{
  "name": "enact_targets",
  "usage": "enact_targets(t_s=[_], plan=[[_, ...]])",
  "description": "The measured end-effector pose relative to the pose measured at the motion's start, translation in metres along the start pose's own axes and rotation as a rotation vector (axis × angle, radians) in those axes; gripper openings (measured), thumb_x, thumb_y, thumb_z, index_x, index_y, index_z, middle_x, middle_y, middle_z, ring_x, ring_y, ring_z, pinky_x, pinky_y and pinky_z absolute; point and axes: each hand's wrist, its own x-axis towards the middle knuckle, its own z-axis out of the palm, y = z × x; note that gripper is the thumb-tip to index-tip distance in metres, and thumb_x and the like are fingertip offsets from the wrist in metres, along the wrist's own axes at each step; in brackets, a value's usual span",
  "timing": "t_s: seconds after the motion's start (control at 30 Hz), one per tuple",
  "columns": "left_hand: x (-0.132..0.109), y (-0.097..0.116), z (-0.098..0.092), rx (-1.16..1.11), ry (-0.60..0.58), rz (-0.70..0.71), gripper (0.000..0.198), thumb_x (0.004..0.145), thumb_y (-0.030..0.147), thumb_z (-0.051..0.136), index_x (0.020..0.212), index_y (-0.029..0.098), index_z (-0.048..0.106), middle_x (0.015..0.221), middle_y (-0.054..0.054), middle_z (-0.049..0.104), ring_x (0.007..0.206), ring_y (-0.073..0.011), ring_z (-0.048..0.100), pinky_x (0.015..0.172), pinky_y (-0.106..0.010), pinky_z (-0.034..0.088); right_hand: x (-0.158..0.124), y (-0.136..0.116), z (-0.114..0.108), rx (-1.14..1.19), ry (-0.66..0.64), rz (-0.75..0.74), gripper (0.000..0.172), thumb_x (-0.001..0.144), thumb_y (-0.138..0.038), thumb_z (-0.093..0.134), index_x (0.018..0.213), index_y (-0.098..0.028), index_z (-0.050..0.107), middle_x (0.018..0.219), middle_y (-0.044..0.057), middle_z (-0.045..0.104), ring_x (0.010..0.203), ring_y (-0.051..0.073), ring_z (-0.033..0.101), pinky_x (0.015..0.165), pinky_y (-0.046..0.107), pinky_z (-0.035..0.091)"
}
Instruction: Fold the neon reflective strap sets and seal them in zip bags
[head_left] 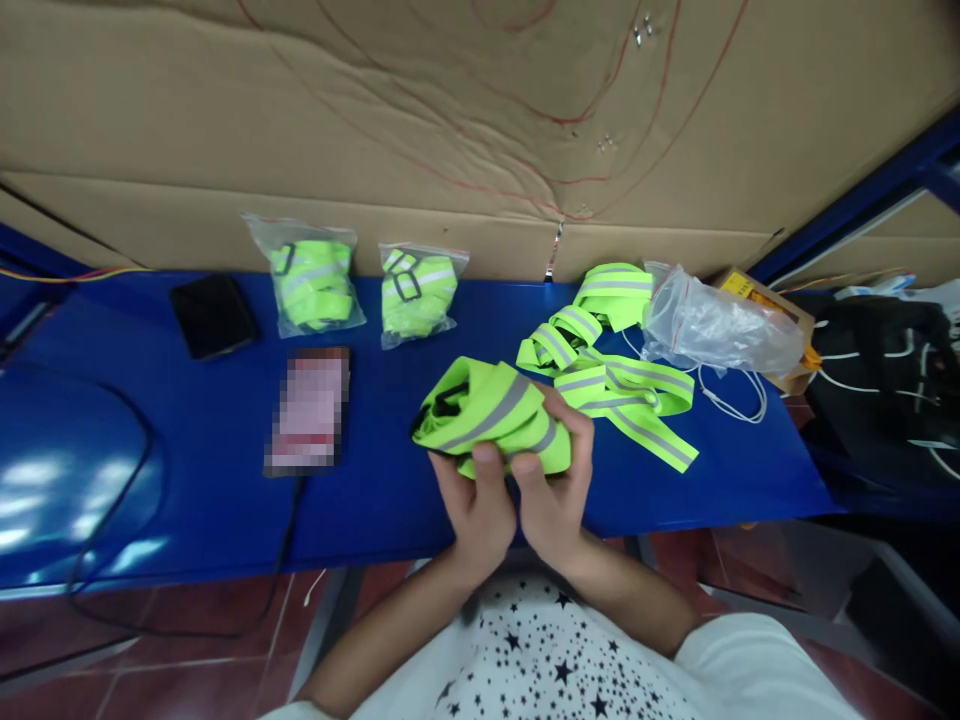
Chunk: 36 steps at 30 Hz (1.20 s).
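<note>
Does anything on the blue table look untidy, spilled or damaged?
The loose straps, right of the held bundle, look untidy: they lie looped and overlapping on the table, one end pointing toward its front edge, whereas the two bagged bundles are compact. I see no spill or damage.

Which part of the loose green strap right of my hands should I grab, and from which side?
I'd take the loose strap by its free tail, from the near right: that flat-looking end angles toward you, away from the overlapping loops. Your right hand looks closest, though it's holding the folded bundle.
</note>
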Motion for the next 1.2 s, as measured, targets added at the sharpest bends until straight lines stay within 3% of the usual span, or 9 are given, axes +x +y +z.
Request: enact_targets(t_s=[0.1,0.17,0.27,0.43,0.6,0.8,0.93,1.07,1.2], plan=[[0.026,0.018,-0.010,-0.144,0.035,-0.099,0.062,0.090,0.059,0.074,0.142,0.029,0.058,0.133,-0.009,0.073,0.119,-0.0220,0.071,0.096,-0.027,0.060,0.020,0.005,-0.028,-0.193,-0.243,-0.056,0.055,0.108,-0.063,0.028,0.145,-0.034,0.058,0.159,0.006,0.052,0.147,0.028,0.050,0.120,0.054,0.041],[0.044,0.026,-0.025,-0.157,-0.024,-0.149,0.058,0.085,0.056,0.080,0.132,0.027,0.065,0.128,-0.008,0.075,0.116,-0.0221,0.073,0.096,-0.028,0.061,0.051,0.012,-0.064,-0.427,-0.307,-0.010,0.054,0.107,-0.062,0.034,0.139,-0.030,0.063,0.151,0.008,0.060,0.136,0.029,0.060,0.114,0.052,0.046],[0.061,0.030,-0.051,-0.049,-0.214,-0.220,0.054,0.087,0.052,0.080,0.131,0.025,0.064,0.130,-0.008,0.073,0.114,-0.0236,0.073,0.094,-0.030,0.062,0.110,0.035,-0.130,-0.977,-0.166,0.178,0.050,0.101,-0.061,0.053,0.124,-0.021,0.071,0.110,0.011,0.078,0.094,0.028,0.073,0.088,0.045,0.054],[0.073,0.030,-0.066,0.198,-0.597,-0.312,0.057,0.089,0.052,0.077,0.130,0.018,0.058,0.126,-0.011,0.073,0.104,-0.0252,0.075,0.081,-0.030,0.065,0.165,0.073,-0.191,-1.488,-0.028,0.416,0.032,0.093,-0.042,0.066,0.111,-0.017,0.074,0.102,0.015,0.078,0.098,0.034,0.072,0.083,0.041,0.050],[0.091,0.039,-0.057,0.299,-0.837,-0.297,0.054,0.089,0.056,0.075,0.122,0.017,0.056,0.112,-0.009,0.074,0.099,-0.0247,0.073,0.078,-0.030,0.063,0.163,0.084,-0.180,-1.527,0.068,0.342,0.032,0.098,-0.040,0.054,0.118,-0.021,0.070,0.111,0.013,0.077,0.099,0.031,0.072,0.079,0.037,0.049],[0.112,0.041,-0.056,0.358,-0.870,-0.219,0.048,0.091,0.054,0.074,0.119,0.019,0.055,0.111,-0.006,0.073,0.098,-0.0217,0.071,0.079,-0.028,0.061,0.172,0.080,-0.173,-1.543,0.100,0.326,0.021,0.093,-0.025,0.057,0.103,-0.013,0.072,0.098,0.017,0.076,0.090,0.030,0.072,0.079,0.038,0.049],[0.118,0.033,-0.062,0.351,-0.897,-0.240,0.044,0.088,0.051,0.077,0.111,0.019,0.057,0.102,-0.004,0.072,0.092,-0.0200,0.069,0.077,-0.028,0.060,0.155,0.054,-0.136,-1.467,0.183,0.039,0.024,0.100,-0.027,0.047,0.114,-0.015,0.062,0.105,0.012,0.074,0.095,0.026,0.070,0.084,0.038,0.051],[0.119,0.028,-0.069,0.386,-0.931,-0.260,0.041,0.086,0.048,0.079,0.107,0.019,0.059,0.099,-0.002,0.070,0.090,-0.0183,0.068,0.077,-0.027,0.058,0.113,0.035,-0.070,-1.138,-0.213,-0.494,0.011,0.102,-0.022,0.050,0.107,-0.018,0.059,0.094,0.009,0.071,0.079,0.021,0.065,0.075,0.035,0.050],[0.117,0.028,-0.070,0.390,-0.919,-0.309,0.045,0.082,0.048,0.081,0.110,0.018,0.063,0.100,-0.003,0.072,0.090,-0.0196,0.068,0.078,-0.029,0.058,0.082,0.038,-0.034,-0.835,-0.658,-0.483,0.013,0.102,-0.012,0.051,0.107,-0.018,0.061,0.094,0.007,0.073,0.085,0.021,0.068,0.079,0.034,0.050]])
